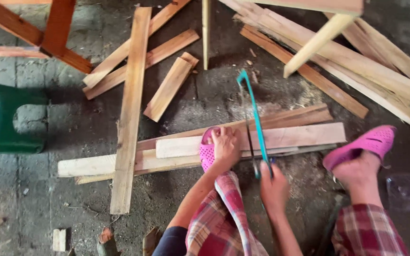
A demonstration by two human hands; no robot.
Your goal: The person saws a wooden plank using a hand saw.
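At centre bottom, the right hand [274,182] is clenched round the handle of a teal-framed hacksaw [255,121]. The frame runs up and away from the person, and the blade crosses the top plank [281,138] of a small stack of planks lying on the concrete floor [34,189]. Left hand [225,144] sits just left of the saw, palm down, fingers spread and pressed on that same plank, holding nothing. It overlaps the toe of a pink perforated slipper [207,151] on the left foot, which also stands on the stack. Right foot in a matching pink slipper [364,144] is tilted up on its heel just past the stack's right end, off the wood. Plaid trousers [228,223] are visible on both legs.

The stack lies roughly horizontal across mid frame, pale plank on top, darker ones under and behind it. Sawdust lies on the floor near the cut. A long plank [130,109] lies steeply across the stack's left end. More loose offcuts [169,87] are scattered above, and a heap of long boards [357,66] is at upper right. A green plastic stool [5,118] stands at far left, well apart, and reddish wooden frame members [48,33] are at top left. A small clear plastic piece [401,189] lies at right near the right foot.
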